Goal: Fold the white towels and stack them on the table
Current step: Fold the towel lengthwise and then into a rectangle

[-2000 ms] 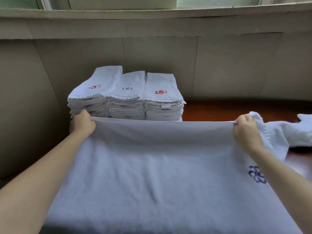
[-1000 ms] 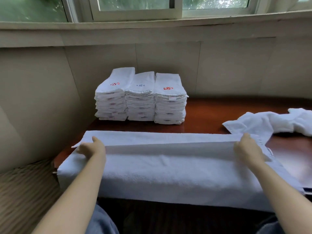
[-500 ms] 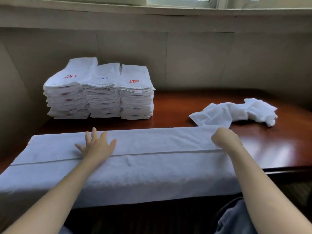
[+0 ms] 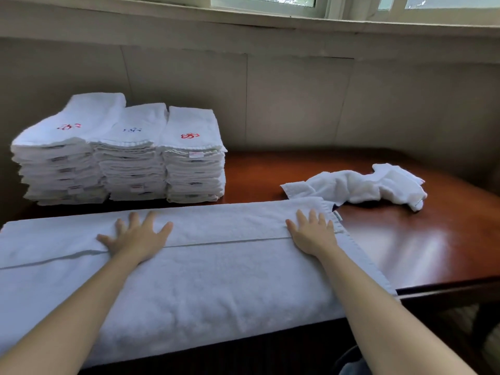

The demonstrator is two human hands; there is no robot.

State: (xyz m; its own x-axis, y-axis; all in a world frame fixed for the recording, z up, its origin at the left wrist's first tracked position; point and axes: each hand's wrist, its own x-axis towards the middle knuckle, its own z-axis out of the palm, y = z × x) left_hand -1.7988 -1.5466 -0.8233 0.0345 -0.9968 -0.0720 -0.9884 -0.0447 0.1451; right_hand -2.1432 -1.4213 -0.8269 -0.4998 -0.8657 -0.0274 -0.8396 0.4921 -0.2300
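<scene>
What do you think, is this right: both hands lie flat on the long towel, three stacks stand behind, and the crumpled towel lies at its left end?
Not quite: the head view shows the crumpled towel at its right end. The left hand and right hand do lie flat on the long towel, with three stacks behind.

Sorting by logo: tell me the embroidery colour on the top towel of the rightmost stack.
Red embroidery on the rightmost stack, seen in the head view.
</scene>
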